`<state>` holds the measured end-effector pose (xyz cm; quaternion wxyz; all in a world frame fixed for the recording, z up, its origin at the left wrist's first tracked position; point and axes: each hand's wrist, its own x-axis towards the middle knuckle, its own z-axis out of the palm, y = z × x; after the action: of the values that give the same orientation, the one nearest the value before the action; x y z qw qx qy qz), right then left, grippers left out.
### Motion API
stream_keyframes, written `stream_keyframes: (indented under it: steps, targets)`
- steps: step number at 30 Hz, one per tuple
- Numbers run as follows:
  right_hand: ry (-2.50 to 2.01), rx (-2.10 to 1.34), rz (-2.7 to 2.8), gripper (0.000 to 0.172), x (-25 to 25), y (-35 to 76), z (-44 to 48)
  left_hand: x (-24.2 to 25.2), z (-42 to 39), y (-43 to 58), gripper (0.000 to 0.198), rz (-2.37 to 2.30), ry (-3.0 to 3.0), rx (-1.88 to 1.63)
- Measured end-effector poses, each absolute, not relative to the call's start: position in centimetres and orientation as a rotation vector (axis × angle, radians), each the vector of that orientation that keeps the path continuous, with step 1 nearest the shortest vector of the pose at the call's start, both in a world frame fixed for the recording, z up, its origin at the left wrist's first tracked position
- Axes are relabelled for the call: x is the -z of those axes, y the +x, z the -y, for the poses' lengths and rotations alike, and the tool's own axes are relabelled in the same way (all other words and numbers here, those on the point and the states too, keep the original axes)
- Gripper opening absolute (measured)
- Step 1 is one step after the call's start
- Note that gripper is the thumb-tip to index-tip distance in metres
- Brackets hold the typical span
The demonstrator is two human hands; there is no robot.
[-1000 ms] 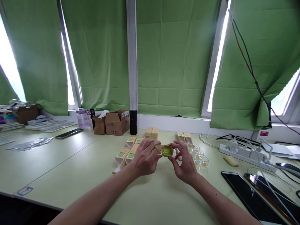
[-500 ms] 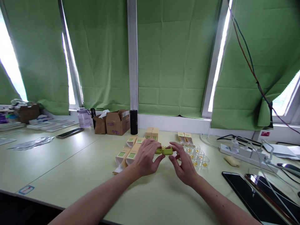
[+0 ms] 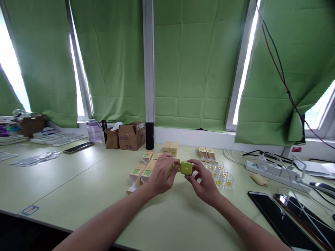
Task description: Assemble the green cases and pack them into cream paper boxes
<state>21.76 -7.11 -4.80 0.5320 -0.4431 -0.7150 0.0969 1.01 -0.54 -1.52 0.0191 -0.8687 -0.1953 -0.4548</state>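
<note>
Above the table, both of my hands grip a small yellow-green case (image 3: 186,168) with rounded corners. Its right part shows a flat face with a small pale mark, turned toward me. My right hand (image 3: 204,181) pinches that part at its right edge between thumb and fingers. On the other side, my left hand (image 3: 164,173) closes around the left part, mostly hidden by the fingers. Close to the left hand stand kraft paper boxes (image 3: 138,177) with green labels, some with flaps open. Several clear plastic cups (image 3: 217,174) with yellow centres sit just beyond the right hand.
Cardboard boxes (image 3: 131,136), a black cylinder (image 3: 149,136) and a purple bottle (image 3: 93,131) stand at the back. A phone (image 3: 78,147) lies left. A power strip (image 3: 274,174) with cables and a dark tablet (image 3: 277,216) occupy the right. Two more kraft boxes (image 3: 206,154) lie behind the cups.
The yellow-green case has been tilted, so a broad face of its right part now shows instead of its thin side. Both hands have turned slightly with it and stay in place.
</note>
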Motion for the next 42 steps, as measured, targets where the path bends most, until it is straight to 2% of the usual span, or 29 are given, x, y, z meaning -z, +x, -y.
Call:
stream_keyframes:
  steps: [2, 6, 13, 18, 21, 25, 30, 42]
  targets:
    - [-1.08, -0.267, 1.707, 0.04, 4.7, 21.8, 7.1, 1.3, 0.3, 0.7, 0.022, 0.562, -2.661, 1.399]
    - [-1.098, -0.289, 1.721, 0.036, 4.6, 22.0, 7.3, 1.2, -0.1, 0.3, 0.043, 0.447, -2.62, 1.243]
    - [-1.086, -0.303, 1.744, 0.03, 4.6, 21.9, 7.4, 1.5, -0.1, 0.3, 0.052, 0.42, -2.602, 1.081]
    - [-1.084, -0.262, 1.779, 0.032, 5.0, 21.8, 7.1, 1.7, 0.3, 0.6, 0.042, 0.34, -2.622, 1.021]
    - [-1.073, -0.176, 1.781, 0.032, 5.1, 22.3, 6.7, 1.8, 0.1, 0.8, 0.037, 0.327, -2.708, 1.159]
    - [-1.227, 0.106, 1.846, 0.026, 5.3, 23.2, 6.0, 2.2, -1.1, 1.0, 0.039, 0.479, -2.798, 1.544]
    - [-1.495, 0.395, 2.173, 0.034, 5.9, 23.2, 5.9, 3.3, -2.9, 1.2, 0.046, 0.864, -2.882, 1.893]
    - [-1.637, 0.521, 2.297, 0.03, 7.4, 22.0, 4.8, 4.2, -3.4, 1.4, 0.051, 0.954, -3.021, 1.94]
